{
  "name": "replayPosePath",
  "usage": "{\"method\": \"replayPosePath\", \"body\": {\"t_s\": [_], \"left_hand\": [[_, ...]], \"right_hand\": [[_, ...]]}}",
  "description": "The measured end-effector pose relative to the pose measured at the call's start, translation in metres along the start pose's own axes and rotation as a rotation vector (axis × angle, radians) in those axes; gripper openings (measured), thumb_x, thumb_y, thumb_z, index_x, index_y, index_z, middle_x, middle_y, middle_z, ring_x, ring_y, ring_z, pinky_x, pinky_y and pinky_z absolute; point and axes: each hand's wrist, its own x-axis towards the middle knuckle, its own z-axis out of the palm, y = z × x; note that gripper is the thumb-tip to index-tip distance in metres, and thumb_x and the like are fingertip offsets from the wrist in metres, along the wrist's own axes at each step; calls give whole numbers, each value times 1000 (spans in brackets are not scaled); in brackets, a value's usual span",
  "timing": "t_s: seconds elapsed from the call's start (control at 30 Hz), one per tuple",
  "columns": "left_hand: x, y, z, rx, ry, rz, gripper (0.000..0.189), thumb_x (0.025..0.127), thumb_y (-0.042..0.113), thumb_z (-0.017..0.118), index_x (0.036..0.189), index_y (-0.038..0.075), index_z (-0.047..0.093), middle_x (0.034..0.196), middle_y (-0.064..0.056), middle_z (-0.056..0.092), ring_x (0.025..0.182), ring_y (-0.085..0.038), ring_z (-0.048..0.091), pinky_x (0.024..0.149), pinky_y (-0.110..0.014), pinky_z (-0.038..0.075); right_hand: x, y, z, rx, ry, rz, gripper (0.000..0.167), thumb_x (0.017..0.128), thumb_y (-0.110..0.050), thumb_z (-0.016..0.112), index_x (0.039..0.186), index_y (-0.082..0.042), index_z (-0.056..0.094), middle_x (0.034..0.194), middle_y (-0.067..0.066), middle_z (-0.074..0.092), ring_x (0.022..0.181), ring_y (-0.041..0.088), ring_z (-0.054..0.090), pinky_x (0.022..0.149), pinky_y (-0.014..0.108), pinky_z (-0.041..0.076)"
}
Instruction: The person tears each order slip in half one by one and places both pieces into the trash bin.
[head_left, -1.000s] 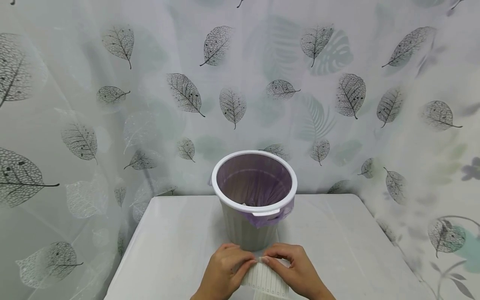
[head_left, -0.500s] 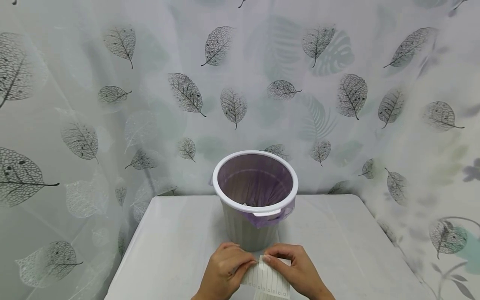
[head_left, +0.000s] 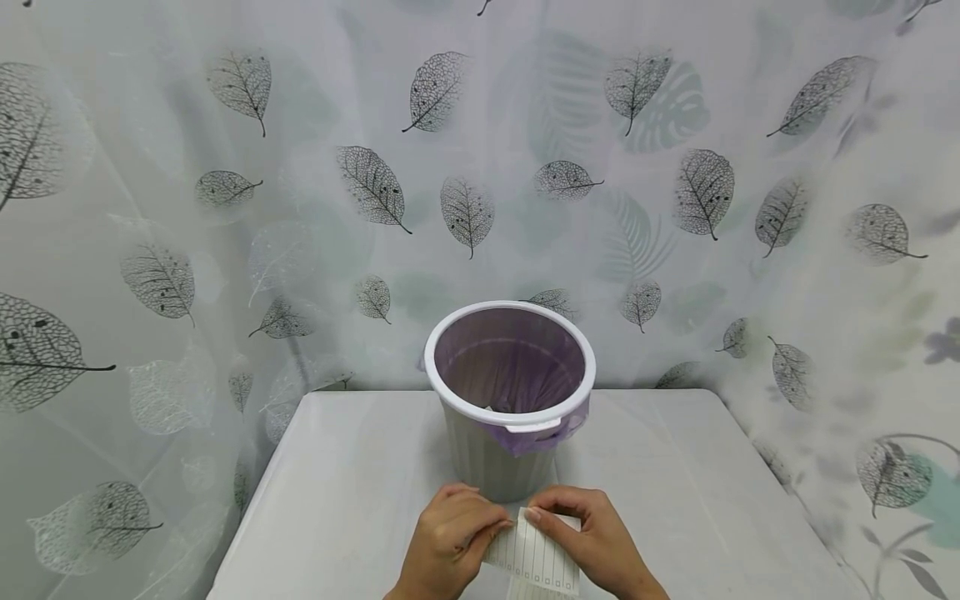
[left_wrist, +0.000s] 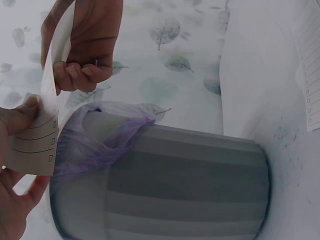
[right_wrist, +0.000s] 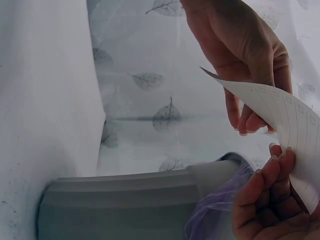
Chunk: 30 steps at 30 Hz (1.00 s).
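A lined paper sheet (head_left: 546,557) with small checkboxes along its lower edge is held up between both hands, near the front of the table. My left hand (head_left: 450,537) pinches its left part between thumb and fingers. Close beside it, my right hand (head_left: 592,542) pinches the upper edge of the right part. A vertical line divides a darker left part from a brighter right part; I cannot tell whether it is a tear or a fold. In the right wrist view the paper (right_wrist: 300,130) bows in a curve. Another lined sheet (left_wrist: 311,75) lies on the table below.
Just beyond the hands stands a grey trash bin (head_left: 487,458) with a white rim (head_left: 435,367) and a purple bag (head_left: 517,379) lining it. It rests on a white-covered table (head_left: 352,475). A leaf-printed curtain (head_left: 465,125) hangs behind and at both sides.
The right part of the paper has risen slightly against the left part, and its upper left corner stands higher between the hands. Both hands stay almost in place.
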Motion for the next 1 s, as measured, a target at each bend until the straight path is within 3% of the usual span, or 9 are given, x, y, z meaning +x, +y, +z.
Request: {"method": "replayPosePath", "body": {"t_s": [1.0], "left_hand": [[2, -3, 1, 14, 37, 49, 13, 102, 14, 69, 96, 6, 76, 87, 1, 74, 79, -8, 69, 81, -38, 55]], "right_hand": [[2, 2, 1, 26, 33, 6, 21, 100, 6, 64, 99, -11, 77, 93, 5, 76, 85, 20, 71, 75, 33, 58]]}}
